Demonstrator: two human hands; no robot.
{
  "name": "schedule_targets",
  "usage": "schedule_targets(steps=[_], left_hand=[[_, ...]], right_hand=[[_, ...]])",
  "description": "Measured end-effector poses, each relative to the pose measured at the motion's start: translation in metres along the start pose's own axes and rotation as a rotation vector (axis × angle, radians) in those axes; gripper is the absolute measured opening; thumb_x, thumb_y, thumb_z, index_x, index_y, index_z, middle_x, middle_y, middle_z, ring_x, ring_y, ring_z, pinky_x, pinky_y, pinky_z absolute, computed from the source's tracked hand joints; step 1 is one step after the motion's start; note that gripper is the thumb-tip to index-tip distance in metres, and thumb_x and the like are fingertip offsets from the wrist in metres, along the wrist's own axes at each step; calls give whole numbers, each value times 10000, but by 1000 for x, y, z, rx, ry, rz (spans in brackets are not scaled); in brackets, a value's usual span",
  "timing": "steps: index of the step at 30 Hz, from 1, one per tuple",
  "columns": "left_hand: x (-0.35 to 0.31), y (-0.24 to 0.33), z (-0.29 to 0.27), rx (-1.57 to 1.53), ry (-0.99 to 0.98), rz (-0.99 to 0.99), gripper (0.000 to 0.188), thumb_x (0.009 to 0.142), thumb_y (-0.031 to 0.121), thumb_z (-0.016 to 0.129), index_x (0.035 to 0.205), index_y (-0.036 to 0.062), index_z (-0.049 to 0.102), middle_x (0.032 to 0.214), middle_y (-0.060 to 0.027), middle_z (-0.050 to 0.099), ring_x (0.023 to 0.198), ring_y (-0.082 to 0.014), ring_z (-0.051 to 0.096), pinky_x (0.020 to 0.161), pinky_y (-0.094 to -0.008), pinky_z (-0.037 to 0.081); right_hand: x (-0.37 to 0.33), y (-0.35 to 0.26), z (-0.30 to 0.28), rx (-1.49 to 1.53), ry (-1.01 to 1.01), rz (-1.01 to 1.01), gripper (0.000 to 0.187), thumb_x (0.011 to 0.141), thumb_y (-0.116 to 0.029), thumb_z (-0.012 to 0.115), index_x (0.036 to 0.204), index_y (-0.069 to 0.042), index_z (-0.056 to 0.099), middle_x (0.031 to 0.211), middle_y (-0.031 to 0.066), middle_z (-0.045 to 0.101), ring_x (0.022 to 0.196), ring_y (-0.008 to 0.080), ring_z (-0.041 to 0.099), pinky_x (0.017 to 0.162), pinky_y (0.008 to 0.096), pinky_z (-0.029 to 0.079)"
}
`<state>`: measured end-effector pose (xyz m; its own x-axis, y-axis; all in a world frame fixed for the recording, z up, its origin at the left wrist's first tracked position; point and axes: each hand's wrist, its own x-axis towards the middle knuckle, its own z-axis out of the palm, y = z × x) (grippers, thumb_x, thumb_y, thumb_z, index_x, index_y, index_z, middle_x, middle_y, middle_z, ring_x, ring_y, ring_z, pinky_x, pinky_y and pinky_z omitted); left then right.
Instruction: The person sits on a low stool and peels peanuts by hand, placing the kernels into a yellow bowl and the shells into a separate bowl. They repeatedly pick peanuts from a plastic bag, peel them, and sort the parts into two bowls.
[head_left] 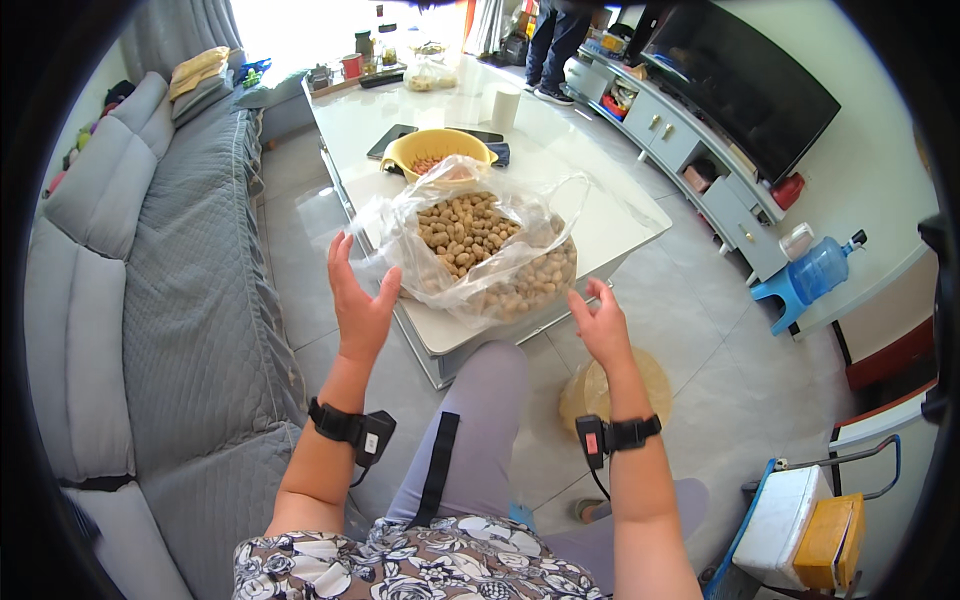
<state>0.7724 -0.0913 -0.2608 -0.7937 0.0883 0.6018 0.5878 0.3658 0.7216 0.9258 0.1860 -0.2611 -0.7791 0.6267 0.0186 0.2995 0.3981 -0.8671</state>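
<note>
Black straps (336,421) ring both forearms (652,512); my left hand (360,303) spreads wide, my right hand (601,325) curls loosely, both empty. The peanut bag (505,272) lies just beyond, between them, broadside on the table's (612,213) near edge; I can't tell which hand is nearer.

Both bare forearms extend forward from the lower edge, wrists apart. The left hand (360,302) is raised with its fingers upward and its thumb spread wide toward the right. The right hand (602,330), slightly lower in view, is loosely curved, its fingers partly bent and directed forward and inward.
</note>
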Motion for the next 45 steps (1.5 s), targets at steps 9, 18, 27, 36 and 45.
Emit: schedule_targets(steps=[9, 18, 27, 36, 45], left_hand=[[33, -55, 61, -132, -370, -543, 1116, 604, 451, 791, 1390, -34, 165, 1391, -218, 230, 1306, -312, 247, 1056, -374, 261], [21, -19, 102, -352, -518, -708, 1020, 659, 225, 762, 1408, -35, 120, 1424, -204, 139, 1296, -279, 267, 1038, -367, 309], [46, 4, 220, -330, -678, -529, 991, 723, 330, 705, 1421, -2, 86, 1418, -241, 175, 1326, -317, 202, 1065, -382, 237], [33, -34, 169, -451, -388, -454, 531, 886, 295, 567, 1305, 4, 418, 1134, -148, 565, 1050, -182, 522, 905, -287, 402], [-29, -35, 76, 414, -637, 376, 419, 863, 226, 543, 1230, 34, 477, 1307, -131, 456, 1201, -325, 418, 1035, -454, 280]], right_hand=[[82, -16, 49, -159, -31, 206, 1137, 637, -616, 676, 1381, 60, 146, 1325, 288, 365, 1239, 351, 379, 994, 370, 357], [117, 50, 37, 108, 192, 128, 797, 657, -272, 681, 1344, -48, 346, 1079, 160, 586, 801, 218, 598, 487, 315, 464], [180, 91, -32, 134, 313, 201, 743, 693, -277, 705, 1283, 50, 392, 1187, 188, 544, 1052, 253, 545, 890, 324, 419], [73, 141, -42, 542, 222, 255, 269, 896, -299, 499, 900, -43, 582, 847, 67, 592, 758, 158, 578, 642, 285, 481], [-197, 332, 87, -460, -1194, 129, 508, 842, -410, 487, 1186, -39, 535, 1093, 184, 593, 965, 355, 563, 891, 415, 426]])
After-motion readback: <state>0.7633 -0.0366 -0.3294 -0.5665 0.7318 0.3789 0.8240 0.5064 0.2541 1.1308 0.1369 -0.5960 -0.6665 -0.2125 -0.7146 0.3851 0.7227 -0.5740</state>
